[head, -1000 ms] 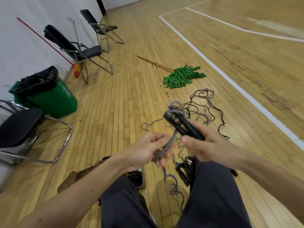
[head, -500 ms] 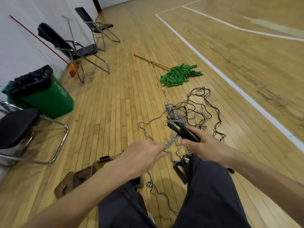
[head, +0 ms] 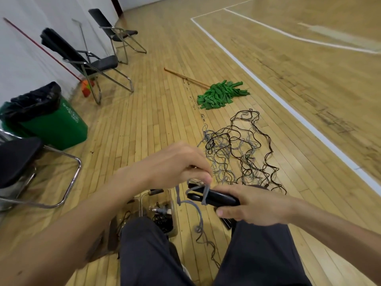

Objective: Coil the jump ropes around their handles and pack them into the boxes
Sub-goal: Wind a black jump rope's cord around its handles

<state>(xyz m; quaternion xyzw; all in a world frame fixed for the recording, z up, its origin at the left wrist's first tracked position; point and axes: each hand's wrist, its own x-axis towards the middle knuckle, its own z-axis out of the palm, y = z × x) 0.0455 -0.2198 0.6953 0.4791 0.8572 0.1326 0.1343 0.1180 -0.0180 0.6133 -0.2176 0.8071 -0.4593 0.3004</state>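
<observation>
My right hand (head: 254, 205) grips a pair of black jump-rope handles (head: 214, 198), held level over my knees with their free ends pointing left. A grey rope (head: 199, 211) loops round those ends and trails down to the floor between my legs. My left hand (head: 177, 164) is above the handles and pinches that grey rope at its fingertips. A tangle of grey and dark ropes (head: 239, 149) lies on the wooden floor just beyond. A box (head: 173, 211) with dark rope bundles inside stands on the floor by my left knee.
A green mop (head: 220, 93) with a wooden stick lies past the ropes. A green bin (head: 53, 124) with a black bag stands at the left wall, with folding chairs (head: 90, 62) beside and a chair (head: 18, 162) close at my left. More black handles (head: 226, 222) lie under my right hand.
The handles have dropped lower and turned level. My left hand has moved up and over them with the grey rope, laying a turn round their ends.
</observation>
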